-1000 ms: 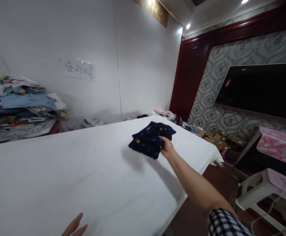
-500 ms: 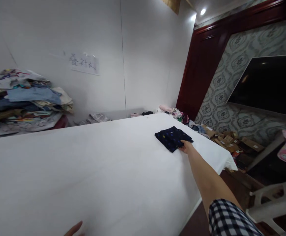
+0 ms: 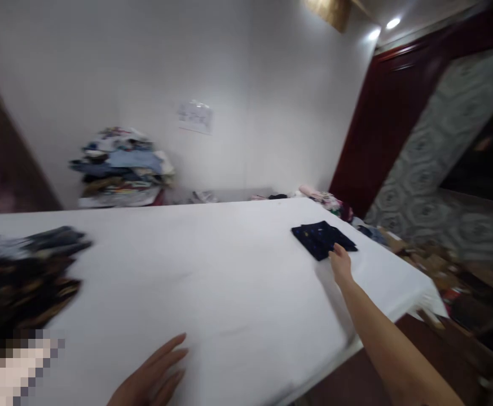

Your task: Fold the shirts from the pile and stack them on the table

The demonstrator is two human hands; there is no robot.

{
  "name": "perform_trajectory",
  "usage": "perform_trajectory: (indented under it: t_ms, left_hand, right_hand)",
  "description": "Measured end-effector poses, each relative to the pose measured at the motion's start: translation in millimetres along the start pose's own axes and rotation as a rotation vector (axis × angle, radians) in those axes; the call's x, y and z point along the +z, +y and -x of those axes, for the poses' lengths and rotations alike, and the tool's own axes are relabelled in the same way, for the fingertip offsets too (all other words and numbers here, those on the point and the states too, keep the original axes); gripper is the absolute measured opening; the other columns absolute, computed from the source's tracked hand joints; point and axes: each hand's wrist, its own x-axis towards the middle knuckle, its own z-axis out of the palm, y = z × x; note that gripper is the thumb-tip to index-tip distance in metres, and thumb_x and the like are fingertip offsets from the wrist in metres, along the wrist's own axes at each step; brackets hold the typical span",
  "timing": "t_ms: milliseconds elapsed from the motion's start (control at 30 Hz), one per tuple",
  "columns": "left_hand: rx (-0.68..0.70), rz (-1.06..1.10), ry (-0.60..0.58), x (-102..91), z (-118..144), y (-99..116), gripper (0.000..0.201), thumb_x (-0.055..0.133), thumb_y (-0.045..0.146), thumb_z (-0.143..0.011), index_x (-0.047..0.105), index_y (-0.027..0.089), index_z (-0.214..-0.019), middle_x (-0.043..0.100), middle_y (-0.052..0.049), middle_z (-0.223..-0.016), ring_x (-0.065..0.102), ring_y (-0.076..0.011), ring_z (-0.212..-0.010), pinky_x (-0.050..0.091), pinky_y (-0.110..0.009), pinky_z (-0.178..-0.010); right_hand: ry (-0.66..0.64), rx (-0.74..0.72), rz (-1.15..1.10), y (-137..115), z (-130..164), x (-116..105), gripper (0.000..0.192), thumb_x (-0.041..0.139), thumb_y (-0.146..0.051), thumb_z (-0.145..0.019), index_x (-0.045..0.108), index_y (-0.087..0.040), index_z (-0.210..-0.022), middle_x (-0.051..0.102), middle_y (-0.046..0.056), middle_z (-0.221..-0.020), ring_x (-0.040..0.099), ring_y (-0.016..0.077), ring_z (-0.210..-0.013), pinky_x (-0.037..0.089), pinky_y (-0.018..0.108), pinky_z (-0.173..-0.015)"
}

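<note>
A folded dark blue cloth with small coloured dots [image 3: 322,239] lies flat on the white table [image 3: 229,282], near its far right corner. My right hand [image 3: 340,265] is stretched out just in front of it, fingertips at its near edge, holding nothing. My left hand [image 3: 153,379] rests flat on the table's near edge with the fingers apart. The picture is blurred by motion.
A pile of dark patterned clothes [image 3: 22,276] lies at the table's left end. A tall stack of folded clothes [image 3: 122,169] stands against the back wall. Cardboard boxes and loose items [image 3: 441,270] sit on the floor right of the table.
My right hand set the blue cloth down flat on the table, let go and drew back slightly. The view swung left, bringing the dark clothes pile into sight; my left hand shows more fully.
</note>
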Motion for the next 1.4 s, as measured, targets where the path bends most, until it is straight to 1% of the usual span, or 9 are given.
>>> perform_trajectory:
  t_ms: [133, 233, 467, 633, 867, 1100, 1200, 1300, 1400]
  left_hand:
    - [-0.135, 0.049, -0.077, -37.4, 8.4, 57.3, 0.026, 0.055, 0.040, -0.081, 0.070, 0.038, -0.103, 0.064, 0.004, -0.126, 0.064, -0.0212, -0.110, 0.055, -0.030, -0.090]
    - [-0.172, 0.072, -0.110, -59.2, 10.4, 79.5, 0.027, 0.053, 0.033, -0.085, 0.068, 0.028, -0.108, 0.061, -0.003, -0.131, 0.060, -0.0202, -0.116, 0.052, -0.032, -0.095]
    - [-0.259, -0.038, 0.143, -111.2, 22.8, 59.8, 0.025, 0.054, 0.034, -0.087, 0.067, 0.026, -0.107, 0.062, -0.005, -0.129, 0.060, -0.0211, -0.115, 0.050, -0.037, -0.098]
    - [-0.411, -0.409, 0.320, -167.1, 22.5, 6.9, 0.028, 0.051, 0.032, -0.088, 0.063, 0.024, -0.112, 0.065, -0.004, -0.123, 0.062, -0.0179, -0.110, 0.050, -0.031, -0.095]
    - [-0.583, -0.764, 0.421, -244.2, 17.1, -56.0, 0.033, 0.048, 0.022, -0.088, 0.058, 0.016, -0.119, 0.053, -0.014, -0.135, 0.050, -0.0281, -0.121, 0.041, -0.042, -0.101]
    - [-0.519, -0.884, 0.336, -257.6, -3.0, -79.8, 0.033, 0.058, 0.028, -0.083, 0.058, 0.023, -0.116, 0.058, -0.009, -0.124, 0.052, -0.0265, -0.113, 0.042, -0.038, -0.095]
    - [-0.514, -0.931, 0.387, -270.2, -14.8, -87.7, 0.037, 0.052, 0.029, -0.086, 0.054, 0.021, -0.122, 0.049, -0.013, -0.136, 0.044, -0.0306, -0.124, 0.035, -0.045, -0.102]
    - [-0.682, -0.937, 0.535, -297.5, -21.9, -98.7, 0.046, 0.049, 0.034, -0.087, 0.047, 0.016, -0.130, 0.034, -0.017, -0.149, 0.030, -0.0349, -0.135, 0.027, -0.053, -0.106]
    - [-0.949, -0.829, 0.666, -323.3, -22.9, -112.9, 0.053, 0.051, 0.043, -0.084, 0.048, 0.013, -0.128, 0.036, -0.020, -0.148, 0.032, -0.0363, -0.134, 0.027, -0.057, -0.105]
  right_hand:
    - [-0.539, 0.019, 0.086, 10.8, 67.3, 39.2, 0.053, 0.069, -0.041, -0.064, 0.064, -0.014, -0.109, 0.072, 0.012, -0.099, 0.067, 0.0283, -0.096, 0.054, 0.040, -0.084]
    - [-0.910, -0.042, 0.245, 10.2, 121.8, 73.2, 0.049, 0.073, -0.047, -0.061, 0.070, -0.014, -0.097, 0.074, 0.013, -0.093, 0.069, 0.0290, -0.090, 0.053, 0.041, -0.086]
    - [-1.587, -0.299, 0.363, -33.2, 245.4, 127.1, 0.046, 0.056, -0.053, -0.082, 0.067, -0.023, -0.115, 0.067, 0.010, -0.119, 0.062, 0.0256, -0.111, 0.047, 0.039, -0.099]
    - [-1.570, -0.540, 0.400, -33.2, 285.8, 155.7, 0.043, 0.048, -0.050, -0.086, 0.067, -0.027, -0.117, 0.063, 0.008, -0.127, 0.062, 0.0262, -0.109, 0.052, 0.041, -0.091]
    - [-1.388, -0.694, 0.277, 30.2, 280.4, 182.3, 0.038, 0.053, -0.049, -0.084, 0.071, -0.025, -0.107, 0.067, 0.007, -0.120, 0.061, 0.0260, -0.111, 0.046, 0.043, -0.102]
    - [-1.364, -0.613, 0.241, 32.4, 279.5, 183.8, 0.034, 0.059, -0.050, -0.079, 0.075, -0.029, -0.099, 0.070, 0.005, -0.113, 0.064, 0.0288, -0.106, 0.051, 0.042, -0.097]
    - [-1.383, -0.563, 0.258, 28.2, 279.8, 182.7, 0.033, 0.060, -0.050, -0.079, 0.075, -0.031, -0.101, 0.070, 0.003, -0.114, 0.065, 0.0285, -0.106, 0.052, 0.040, -0.095]
    - [-1.398, -0.525, 0.267, 23.1, 279.8, 182.6, 0.034, 0.060, -0.052, -0.078, 0.075, -0.032, -0.100, 0.070, 0.003, -0.114, 0.065, 0.0283, -0.105, 0.053, 0.037, -0.094]
    - [-1.407, -0.510, 0.259, 16.8, 280.1, 183.3, 0.034, 0.060, -0.054, -0.076, 0.076, -0.031, -0.096, 0.071, 0.003, -0.110, 0.066, 0.0289, -0.103, 0.054, 0.037, -0.092]
